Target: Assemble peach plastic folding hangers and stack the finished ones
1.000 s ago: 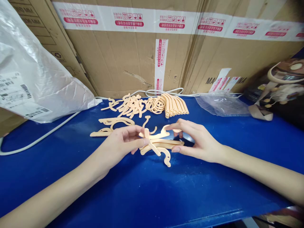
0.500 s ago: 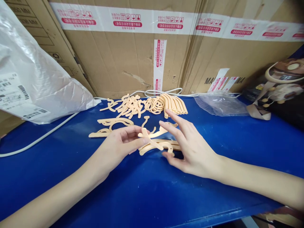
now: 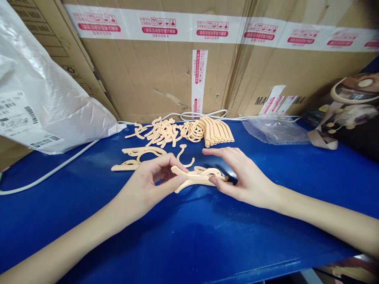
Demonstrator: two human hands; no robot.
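Note:
Between the thumb and fingers of my left hand [image 3: 156,177] is a cream plastic hanger piece [image 3: 194,177], curved and held level above the blue table. My right hand [image 3: 245,177] is at its other end, fingers spread and well apart from the thumb. That thumb tip overlaps the piece in view; whether it presses on it I cannot tell. More cream hanger parts [image 3: 189,184] lie just under the held piece, partly hidden by it. Beyond my left hand are a loose hook [image 3: 189,163] and a few hanger arms [image 3: 127,167] on the table.
Farther back are a heap of hooks [image 3: 166,132], some rings [image 3: 191,131] and a stack of hanger arms [image 3: 219,132]. A cardboard box [image 3: 148,79] stands behind them. A white parcel bag [image 3: 59,98], a white cable [image 3: 53,171] and a clear plastic bag [image 3: 275,132] flank the parts.
The held piece has turned from a crossed, angled pose to nearly level. My right index finger has drawn back and the right thumb has come up to the piece's end.

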